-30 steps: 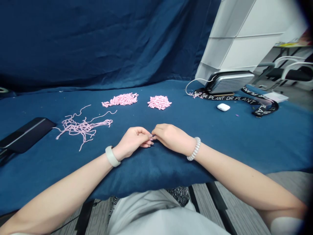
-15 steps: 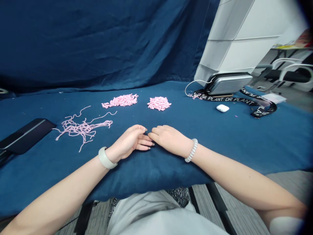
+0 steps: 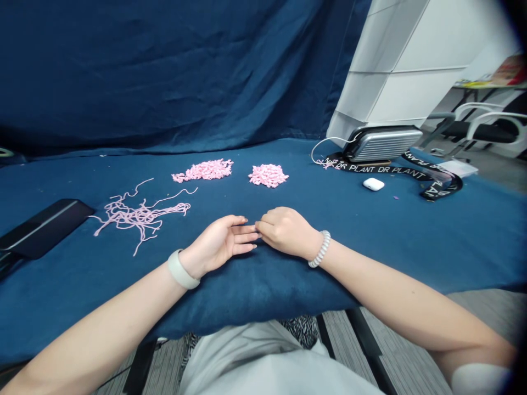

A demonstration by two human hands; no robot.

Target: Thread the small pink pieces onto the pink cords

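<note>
My left hand (image 3: 222, 241) is open above the front of the blue-covered table, palm turned up and fingers stretched to the right. My right hand (image 3: 287, 231) is closed, its fingertips meeting my left fingertips; anything in its pinch is hidden. Beyond the hands lie a heap of short pink knotted yarn pieces (image 3: 268, 175) and a wider pink heap of the same sort (image 3: 208, 169). To the left of my left hand lies a loose tangle of pale pink yarn strands (image 3: 140, 215).
A dark flat case-like object (image 3: 45, 226) lies at the left. On the right are a silver ribbed case (image 3: 387, 144) with a white cable, a black lettered strap (image 3: 370, 168) and a white earbud case (image 3: 373, 184). A dark blue curtain (image 3: 173, 71) hangs behind.
My left palm has turned further up and its fingers have straightened. My right hand has curled more and shifted slightly, still meeting the left fingertips. The yarn lies unchanged.
</note>
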